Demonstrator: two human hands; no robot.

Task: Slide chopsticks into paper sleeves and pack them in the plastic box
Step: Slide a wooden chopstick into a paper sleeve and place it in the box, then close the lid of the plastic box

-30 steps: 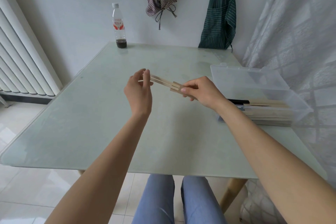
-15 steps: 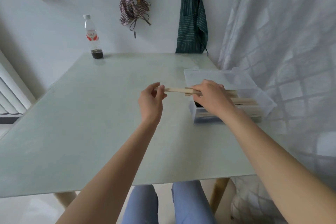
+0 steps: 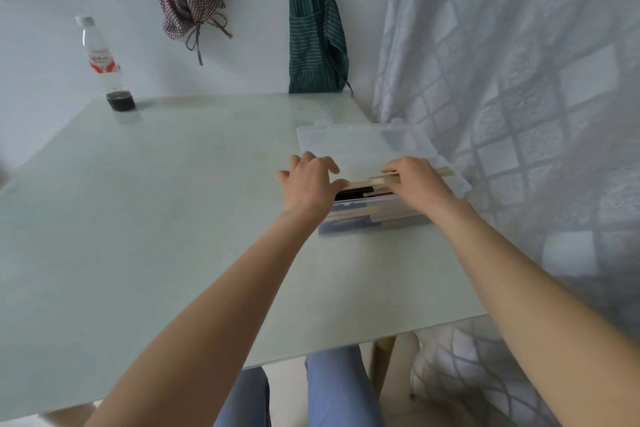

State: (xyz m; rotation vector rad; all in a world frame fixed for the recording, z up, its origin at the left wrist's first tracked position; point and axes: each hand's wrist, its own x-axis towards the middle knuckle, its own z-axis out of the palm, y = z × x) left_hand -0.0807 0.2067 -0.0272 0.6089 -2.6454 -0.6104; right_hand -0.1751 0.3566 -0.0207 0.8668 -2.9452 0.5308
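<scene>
I'm seeing blue-trousered knees [image 3: 332, 392] poking out under the desk [image 3: 156, 218]. Further out, the left hand [image 3: 311, 184] is lying with relaxed fingers on the near-left end of the sleeved chopsticks [image 3: 363, 181] — the right hand [image 3: 417, 180] is pinching them over the open plastic box [image 3: 367, 218]. A bottle [image 3: 104, 66] is standing at the far edge.

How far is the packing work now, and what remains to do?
Done: several sleeved pairs already lie stacked in the plastic box. In hand: the right hand grips a sleeved pair of chopsticks over the box, and the left hand touches its other end. Left: set this pair down and let go. No loose chopsticks or empty sleeves show on the table.
</scene>
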